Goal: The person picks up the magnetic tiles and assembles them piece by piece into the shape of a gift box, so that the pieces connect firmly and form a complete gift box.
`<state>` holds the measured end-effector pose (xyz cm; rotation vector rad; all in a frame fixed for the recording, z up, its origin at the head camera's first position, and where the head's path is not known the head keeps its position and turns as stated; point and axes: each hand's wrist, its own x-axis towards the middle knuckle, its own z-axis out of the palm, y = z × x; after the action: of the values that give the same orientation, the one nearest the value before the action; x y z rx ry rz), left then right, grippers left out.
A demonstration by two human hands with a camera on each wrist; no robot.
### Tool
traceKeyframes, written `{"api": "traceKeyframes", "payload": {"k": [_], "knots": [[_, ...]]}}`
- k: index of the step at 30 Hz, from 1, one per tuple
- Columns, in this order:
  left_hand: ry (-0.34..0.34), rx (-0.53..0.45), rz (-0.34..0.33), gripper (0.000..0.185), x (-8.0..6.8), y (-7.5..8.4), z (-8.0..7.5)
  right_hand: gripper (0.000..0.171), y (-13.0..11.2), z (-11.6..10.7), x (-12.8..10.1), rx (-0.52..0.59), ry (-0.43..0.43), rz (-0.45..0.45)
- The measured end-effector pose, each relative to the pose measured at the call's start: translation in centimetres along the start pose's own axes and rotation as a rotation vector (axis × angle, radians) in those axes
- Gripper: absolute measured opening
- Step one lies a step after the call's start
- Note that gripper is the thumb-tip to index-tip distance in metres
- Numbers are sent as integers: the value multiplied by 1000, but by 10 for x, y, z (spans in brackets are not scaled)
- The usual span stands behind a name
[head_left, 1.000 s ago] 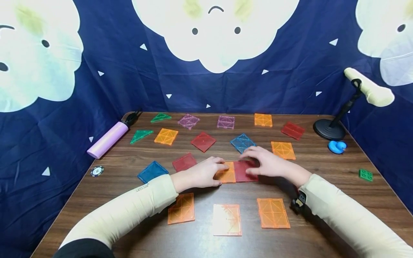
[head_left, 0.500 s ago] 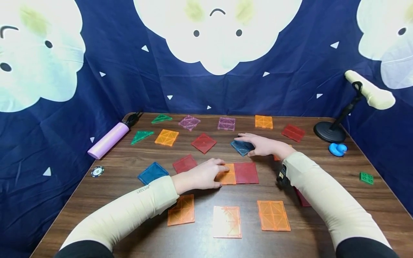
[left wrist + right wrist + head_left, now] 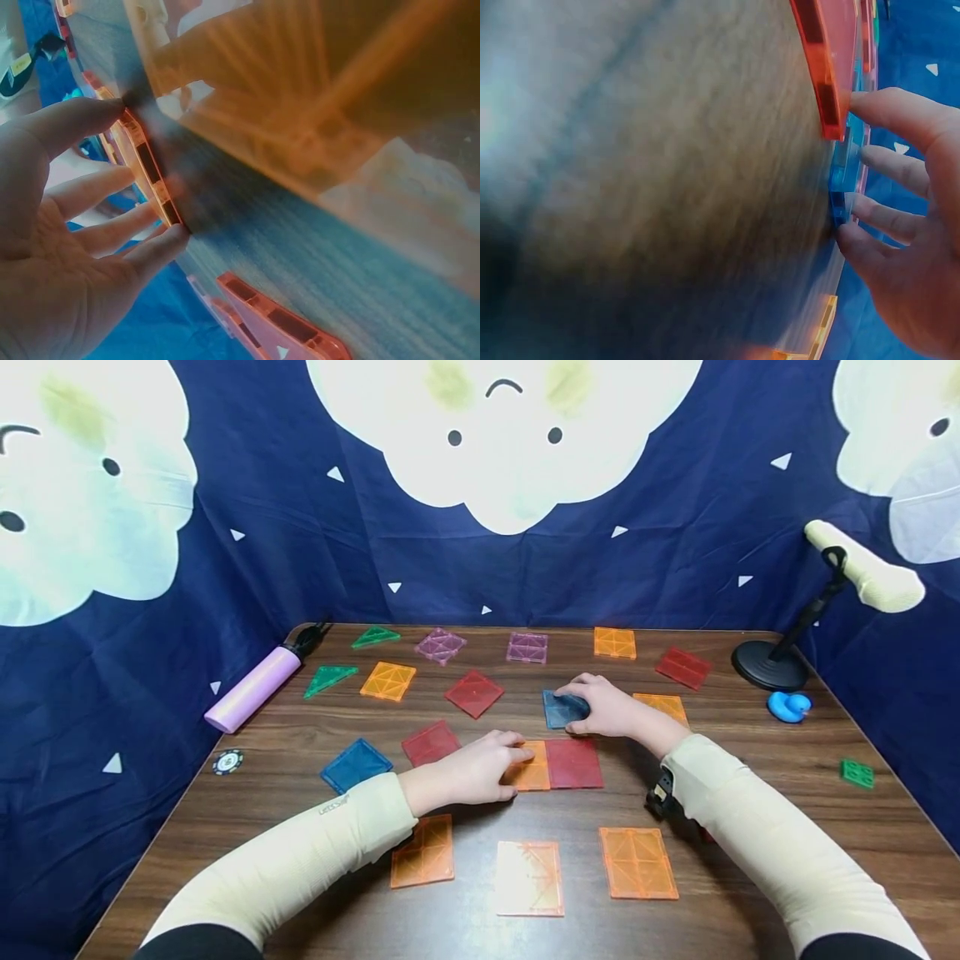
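An orange square tile (image 3: 531,768) lies flat on the wooden table (image 3: 750,760), joined edge to edge with a red square tile (image 3: 573,762). My left hand (image 3: 480,768) holds the orange tile's left side; in the left wrist view the thumb and fingers (image 3: 161,244) pinch its edge (image 3: 146,165). Just behind the pair, my right hand (image 3: 607,706) grips a blue square tile (image 3: 558,708). The right wrist view shows its fingers (image 3: 889,109) curled on the blue tile's edge (image 3: 840,180), beside a red tile's edge (image 3: 821,67).
Three orange tiles (image 3: 528,877) lie in a row near the front edge. More red, blue, purple and orange tiles and two green triangles (image 3: 330,675) are spread behind. A lilac cylinder (image 3: 255,687) and a chip (image 3: 227,761) are left; a lamp base (image 3: 772,664), blue duck (image 3: 787,704) and green brick (image 3: 853,772) right.
My right hand left the red tile, reached back to the blue tile, took hold of it and drew it slightly nearer. My left hand stayed on the orange tile.
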<state>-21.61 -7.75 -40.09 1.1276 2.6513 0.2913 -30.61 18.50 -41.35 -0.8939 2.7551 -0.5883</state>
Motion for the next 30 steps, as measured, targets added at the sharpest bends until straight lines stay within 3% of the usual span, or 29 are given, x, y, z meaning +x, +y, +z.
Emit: {"api": "traceKeyframes", "payload": {"k": [15,22,26,30], "knots": [[3,-8,7,56,-2,1,-1,48,-6,6,-19,-2,5,-70],[9,-12,15,56,-2,0,0,54,-10,10,-29,21,0,-83],[4,-52,31,55,-1,-5,-1,59,-14,12,-43,51,-24,-101],[19,-151,67,50,4,-19,-5,65,-19,14,-58,67,-33,-120]]}}
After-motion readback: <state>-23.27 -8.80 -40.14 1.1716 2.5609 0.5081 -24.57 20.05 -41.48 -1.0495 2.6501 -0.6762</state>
